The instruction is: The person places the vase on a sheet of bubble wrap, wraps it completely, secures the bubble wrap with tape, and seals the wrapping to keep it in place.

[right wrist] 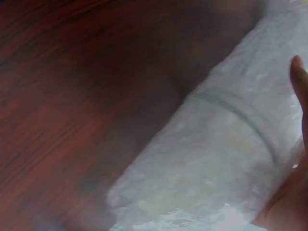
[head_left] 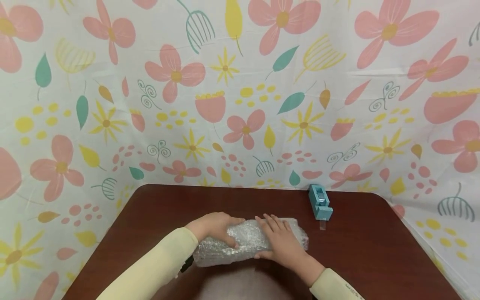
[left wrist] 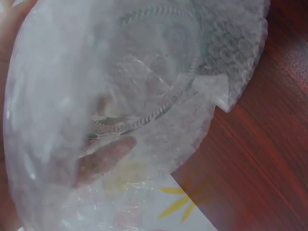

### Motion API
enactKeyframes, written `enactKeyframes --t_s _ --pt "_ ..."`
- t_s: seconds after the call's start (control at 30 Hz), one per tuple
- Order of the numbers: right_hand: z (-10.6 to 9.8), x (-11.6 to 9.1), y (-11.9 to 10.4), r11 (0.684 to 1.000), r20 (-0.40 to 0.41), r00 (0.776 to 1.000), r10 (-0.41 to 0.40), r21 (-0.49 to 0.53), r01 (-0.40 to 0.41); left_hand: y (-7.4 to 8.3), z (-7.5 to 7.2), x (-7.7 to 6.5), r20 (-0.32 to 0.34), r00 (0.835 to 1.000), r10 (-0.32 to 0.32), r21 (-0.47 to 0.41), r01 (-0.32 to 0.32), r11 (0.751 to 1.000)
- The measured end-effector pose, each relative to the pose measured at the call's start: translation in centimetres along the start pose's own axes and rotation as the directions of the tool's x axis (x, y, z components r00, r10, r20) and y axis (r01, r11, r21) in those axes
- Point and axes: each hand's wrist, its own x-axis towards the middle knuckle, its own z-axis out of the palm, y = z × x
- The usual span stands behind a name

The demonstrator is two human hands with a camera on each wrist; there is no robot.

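Note:
A bundle of clear bubble wrap (head_left: 247, 237) lies crosswise near the front of the dark table. Through its end in the left wrist view, a clear round rim with a ribbed edge (left wrist: 151, 115) shows inside the wrap (left wrist: 43, 110); the rest of that item is hidden. My left hand (head_left: 215, 229) grips the bundle's left part, thumb over the top. One finger (left wrist: 108, 159) shows through the film. My right hand (head_left: 279, 241) rests on the right part with fingers spread and straight. Its thumb (right wrist: 299, 82) lies along the wrap in the right wrist view.
A light blue tape dispenser (head_left: 320, 202) stands at the back right of the table (head_left: 367, 241), a short strip of clear tape (head_left: 322, 225) hanging off its front. Behind the table hangs a floral cloth (head_left: 240, 104). A small black item (head_left: 186, 264) shows beneath the left wrist.

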Motion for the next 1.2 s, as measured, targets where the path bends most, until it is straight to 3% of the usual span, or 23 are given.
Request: enactKeyframes --t_s 0.17,0.27,0.43,0.57,0.67,0.73,0.83,0.93,1.07,1.2 --pt "0.6 0.5 0.9 0.992 -0.087 0.991 -0.104 -0.085 0.096 0.4 -0.2 0.0 -0.004 0.998 -0.059 0.056 0.059 0.997" --pt "0.6 1.0 1.2 0.990 -0.106 0.985 -0.133 -0.069 0.126 0.8 -0.4 -0.3 -0.023 0.995 -0.099 0.133 0.101 0.986" --pt "0.3 1.5 1.3 0.990 -0.092 0.986 -0.141 -0.034 0.139 1.5 0.1 -1.1 -0.104 0.988 -0.112 0.214 0.132 0.968" --pt "0.1 1.6 1.2 0.993 -0.057 0.991 -0.121 -0.022 0.120 1.8 1.5 -1.8 -0.211 0.975 -0.073 0.334 0.142 0.932" --pt "-0.1 1.7 1.1 0.995 -0.027 0.994 -0.102 -0.010 0.101 1.9 2.6 -2.0 -0.302 0.953 -0.013 0.435 0.150 0.888" --pt "-0.3 1.7 1.1 0.997 0.005 0.997 -0.074 0.025 0.074 1.8 3.1 -2.0 -0.348 0.937 0.023 0.451 0.146 0.881" --pt "-0.8 1.7 0.7 0.998 0.052 0.999 -0.011 0.068 0.008 1.6 3.3 -1.9 -0.375 0.925 0.056 0.414 0.114 0.903" --pt "-1.2 1.8 -0.2 0.998 0.046 0.998 0.033 0.059 -0.036 1.1 2.9 -1.8 -0.376 0.922 0.091 0.363 0.056 0.930" --pt "-1.4 2.1 -1.6 1.000 -0.038 0.999 0.002 -0.013 -0.002 0.5 2.0 -1.5 -0.369 0.920 0.129 0.330 0.000 0.944" --pt "-1.2 2.5 -2.6 0.997 -0.080 0.995 -0.052 -0.066 0.046 0.3 1.4 -1.4 -0.339 0.934 0.117 0.320 -0.002 0.947"
